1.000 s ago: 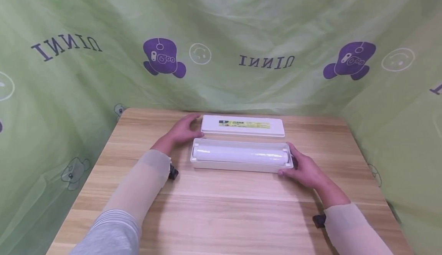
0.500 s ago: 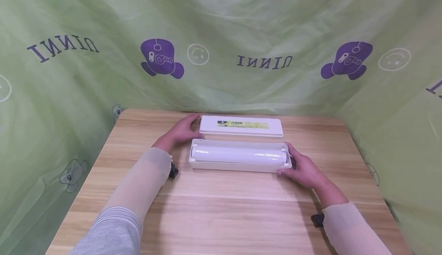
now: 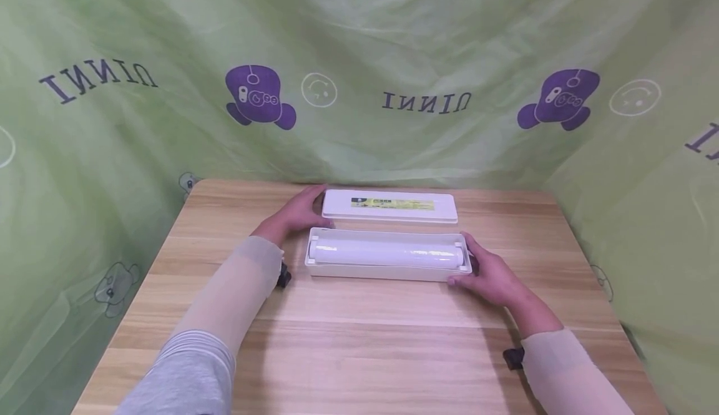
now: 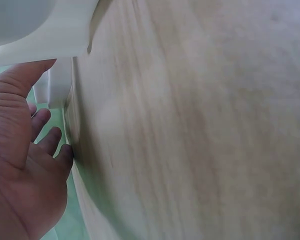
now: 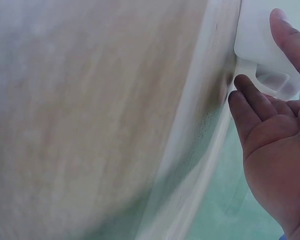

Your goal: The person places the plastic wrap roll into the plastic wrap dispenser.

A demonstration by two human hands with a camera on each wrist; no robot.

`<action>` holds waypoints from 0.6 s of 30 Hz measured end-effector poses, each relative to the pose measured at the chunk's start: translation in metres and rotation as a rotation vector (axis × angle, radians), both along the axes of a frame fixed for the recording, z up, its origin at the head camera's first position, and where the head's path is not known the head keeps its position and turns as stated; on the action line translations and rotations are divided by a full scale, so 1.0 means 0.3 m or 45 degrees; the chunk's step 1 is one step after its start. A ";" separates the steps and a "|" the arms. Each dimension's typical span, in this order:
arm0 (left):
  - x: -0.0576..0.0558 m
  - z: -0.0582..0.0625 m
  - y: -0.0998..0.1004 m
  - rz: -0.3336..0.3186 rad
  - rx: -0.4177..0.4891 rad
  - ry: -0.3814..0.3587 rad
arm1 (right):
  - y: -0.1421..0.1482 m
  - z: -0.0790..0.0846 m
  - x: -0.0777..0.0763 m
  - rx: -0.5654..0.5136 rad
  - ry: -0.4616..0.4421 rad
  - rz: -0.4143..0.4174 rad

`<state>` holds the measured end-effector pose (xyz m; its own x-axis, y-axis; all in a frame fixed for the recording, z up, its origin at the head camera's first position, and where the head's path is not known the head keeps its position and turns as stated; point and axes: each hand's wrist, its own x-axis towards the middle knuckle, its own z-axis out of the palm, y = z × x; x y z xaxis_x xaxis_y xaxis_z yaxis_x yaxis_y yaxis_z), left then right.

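Observation:
A long white box (image 3: 387, 271) with its top off lies across the table, a roll of cling film (image 3: 382, 253) inside it. Behind the box is its white lid (image 3: 335, 201), label side up. My left hand (image 3: 293, 210) spans the lid's left end, thumb at the front corner and a finger at the back one. In the left wrist view, that thumb (image 4: 32, 72) passes close by the box's near end. My right hand (image 3: 494, 278) holds the box's right end, thumb on the front wall and fingers behind. The right wrist view shows this thumb (image 5: 290, 40) over the white plastic.
The wooden table (image 3: 371, 352) stretches from the hands toward me. A green curtain (image 3: 359, 146) with purple cartoon figures hangs right behind the table's back edge and along both sides. Black wrist devices (image 3: 513, 359) sit under the sleeves.
The whole head view has shifted slightly, so everything on the table sits a little further left. Both hands, the box and the lid keep their places relative to each other.

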<state>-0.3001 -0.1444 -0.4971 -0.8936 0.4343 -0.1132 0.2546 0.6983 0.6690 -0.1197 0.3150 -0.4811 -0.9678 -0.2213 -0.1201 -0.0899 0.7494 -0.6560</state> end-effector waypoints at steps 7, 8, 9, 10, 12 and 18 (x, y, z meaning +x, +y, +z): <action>-0.018 -0.004 0.021 -0.015 -0.050 0.020 | 0.002 0.000 -0.003 0.007 0.011 0.003; -0.019 -0.003 0.025 -0.016 -0.046 0.024 | 0.001 0.000 -0.003 0.008 0.013 0.002; -0.019 -0.003 0.028 -0.017 -0.048 0.029 | 0.001 0.000 -0.004 0.010 0.013 0.002; -0.020 -0.003 0.030 -0.016 -0.049 0.033 | 0.000 0.000 -0.003 0.009 0.015 0.006; -0.019 -0.002 0.033 -0.024 -0.048 0.036 | -0.001 0.000 -0.003 0.007 0.016 0.005; -0.023 -0.017 0.034 -0.032 -0.037 0.052 | 0.000 -0.001 0.001 0.009 0.008 0.000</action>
<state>-0.3070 -0.1342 -0.5022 -0.8866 0.4538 -0.0897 0.2990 0.7101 0.6374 -0.1195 0.3151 -0.4815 -0.9685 -0.2208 -0.1152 -0.0945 0.7540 -0.6501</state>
